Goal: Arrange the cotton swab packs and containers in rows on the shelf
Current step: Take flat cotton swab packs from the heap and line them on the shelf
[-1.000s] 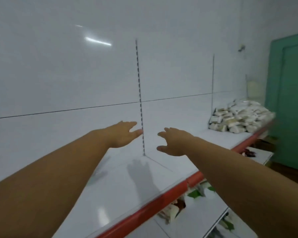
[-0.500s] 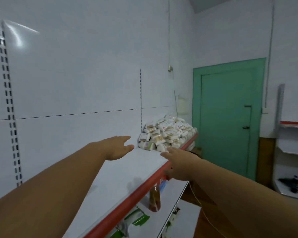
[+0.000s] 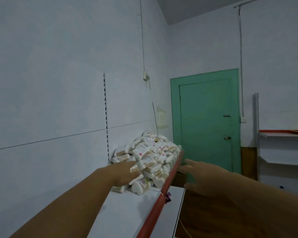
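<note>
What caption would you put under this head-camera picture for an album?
Left hand at the pile of cotton swab packs on the shelf; right hand hovers open past its red edge.

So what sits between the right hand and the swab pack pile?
Head view: only the shelf's red front edge separates the right hand from the cotton swab pack pile.

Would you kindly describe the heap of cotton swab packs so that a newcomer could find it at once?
Find the green door on the far wall. Left of it ends a white shelf with a red front edge. At that end lies the loose heap of white cotton swab packs, the shelf's only goods.
</note>
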